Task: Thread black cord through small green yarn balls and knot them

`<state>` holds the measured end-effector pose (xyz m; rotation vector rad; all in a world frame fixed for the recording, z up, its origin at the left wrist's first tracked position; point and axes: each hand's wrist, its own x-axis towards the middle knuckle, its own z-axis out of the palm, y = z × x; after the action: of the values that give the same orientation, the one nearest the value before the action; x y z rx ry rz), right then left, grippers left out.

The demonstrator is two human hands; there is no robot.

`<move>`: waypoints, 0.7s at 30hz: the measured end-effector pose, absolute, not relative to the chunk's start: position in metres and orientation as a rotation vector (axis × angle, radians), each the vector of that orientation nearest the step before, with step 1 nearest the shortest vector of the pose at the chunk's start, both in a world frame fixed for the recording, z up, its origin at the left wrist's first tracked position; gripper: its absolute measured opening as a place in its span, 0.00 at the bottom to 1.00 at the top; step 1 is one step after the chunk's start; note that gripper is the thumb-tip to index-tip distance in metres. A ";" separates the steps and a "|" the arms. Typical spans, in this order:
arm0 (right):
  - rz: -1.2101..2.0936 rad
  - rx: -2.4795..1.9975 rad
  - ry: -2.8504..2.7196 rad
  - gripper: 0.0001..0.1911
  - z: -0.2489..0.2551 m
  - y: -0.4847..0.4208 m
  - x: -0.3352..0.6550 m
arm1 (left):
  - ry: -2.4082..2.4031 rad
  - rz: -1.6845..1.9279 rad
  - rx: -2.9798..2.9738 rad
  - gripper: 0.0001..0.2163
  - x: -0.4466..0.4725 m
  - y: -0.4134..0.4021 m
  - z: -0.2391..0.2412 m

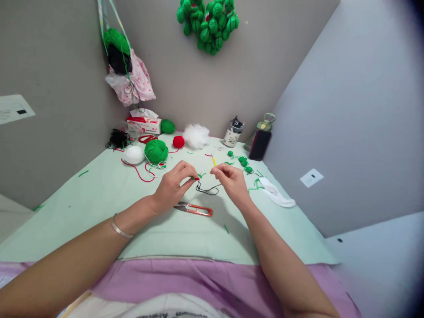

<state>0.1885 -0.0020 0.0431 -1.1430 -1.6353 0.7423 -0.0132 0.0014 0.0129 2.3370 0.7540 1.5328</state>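
Between the thumb and fingers of my left hand [177, 183] is a small red and green crocheted piece [196, 178], mostly covered by the fingers. My right hand [232, 176] pinches a crochet hook with a yellow handle [214, 161], its tip pointing up and away. A loop of black yarn [208, 191] hangs from the crocheted piece and runs across toward my right hand. Just below my hands lies a pair of thread snips with an orange handle [198, 209], its blades partly behind my left hand.
Balls of white [134, 155], green [157, 151] and red yarn [178, 141] sit at the back left, near red-handled scissors [148, 138] and a tissue box [144, 124]. White stuffing [196, 136], a jar [232, 134], a phone [260, 145] and small green balls [244, 161] lie further right.
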 end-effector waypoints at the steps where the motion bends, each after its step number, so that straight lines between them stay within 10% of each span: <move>1: 0.751 -1.099 -1.648 0.10 0.044 -0.002 0.189 | 0.739 1.543 2.343 0.07 -0.013 0.001 0.013; 15: 1.205 -0.878 -1.020 0.12 0.049 0.023 0.229 | 0.694 0.978 1.537 0.06 -0.005 -0.002 0.024; 21: 0.747 -1.167 -1.073 0.18 0.055 0.041 0.316 | 0.555 0.874 1.253 0.10 -0.014 0.002 0.033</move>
<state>0.3156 0.0411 0.0554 -1.1674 -1.0733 0.7467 -0.0136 0.0021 0.0332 1.2529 0.5553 0.8744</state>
